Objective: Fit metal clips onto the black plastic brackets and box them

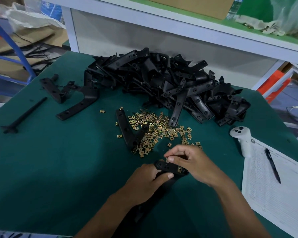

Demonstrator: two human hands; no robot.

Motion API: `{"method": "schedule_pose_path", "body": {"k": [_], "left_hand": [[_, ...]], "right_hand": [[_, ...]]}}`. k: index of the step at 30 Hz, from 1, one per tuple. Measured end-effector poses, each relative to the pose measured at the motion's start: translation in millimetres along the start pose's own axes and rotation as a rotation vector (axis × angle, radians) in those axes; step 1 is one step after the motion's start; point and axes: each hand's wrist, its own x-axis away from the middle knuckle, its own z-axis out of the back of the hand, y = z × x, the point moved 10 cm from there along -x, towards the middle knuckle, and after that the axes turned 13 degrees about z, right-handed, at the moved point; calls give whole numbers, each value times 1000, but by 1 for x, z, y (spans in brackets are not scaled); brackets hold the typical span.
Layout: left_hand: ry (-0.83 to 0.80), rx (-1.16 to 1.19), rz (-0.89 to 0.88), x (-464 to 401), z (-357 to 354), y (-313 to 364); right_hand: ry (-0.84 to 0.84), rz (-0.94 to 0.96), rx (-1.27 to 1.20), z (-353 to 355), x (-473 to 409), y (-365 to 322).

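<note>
My left hand (144,182) grips a black plastic bracket (170,167) near the table's front, thumb across its arm. One brass clip (180,169) sits fitted on the bracket's right end. My right hand (189,162) pinches another small metal clip (167,159) at the bracket's upper edge, between thumb and forefinger. A scatter of several loose brass clips (155,129) lies just beyond my hands. A big heap of black brackets (170,83) fills the back of the green table (58,169). One bracket (127,131) lies among the clips.
Loose black parts (70,97) and a thin black rod (24,115) lie at the left. A white controller (243,140), a printed sheet (273,191) and a pen (273,165) sit at the right. A white shelf frame (162,26) rises behind the table.
</note>
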Motion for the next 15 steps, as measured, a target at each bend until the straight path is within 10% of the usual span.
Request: {"method": "schedule_pose_path", "body": {"k": [15], "left_hand": [[17, 18, -34, 1, 3, 4]], "right_hand": [[56, -21, -7, 0, 6, 1]]}}
